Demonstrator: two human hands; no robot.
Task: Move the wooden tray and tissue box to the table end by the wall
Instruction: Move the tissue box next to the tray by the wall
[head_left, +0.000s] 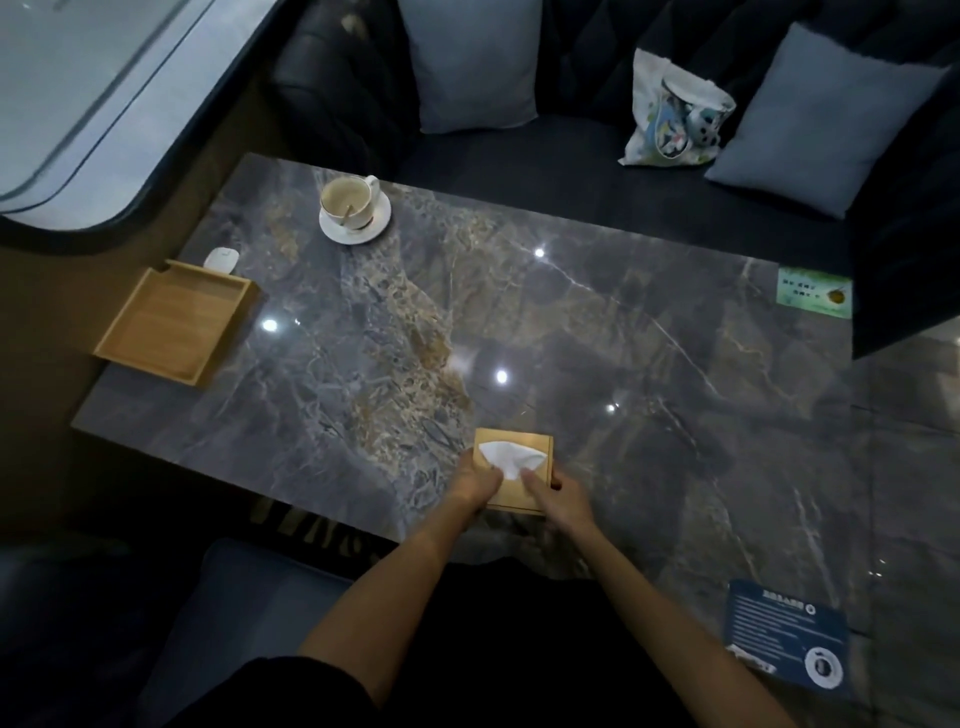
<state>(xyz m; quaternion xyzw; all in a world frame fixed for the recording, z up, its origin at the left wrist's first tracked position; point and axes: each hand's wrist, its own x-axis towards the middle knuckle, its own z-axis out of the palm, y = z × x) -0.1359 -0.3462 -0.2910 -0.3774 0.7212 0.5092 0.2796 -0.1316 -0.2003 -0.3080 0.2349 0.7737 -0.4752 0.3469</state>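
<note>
Close together, left hand (475, 483) and right hand (563, 499) grasping the tissue box (524, 441) — card (787, 636) print unreadable.

A café booth: a marble table (597, 332) with a used coffee cup (349, 199), table cards (814, 292), cushioned bench seating (545, 150)

Bare table (571, 338) stretches between tissue box (519, 447) and wooden tray (176, 322).
</note>
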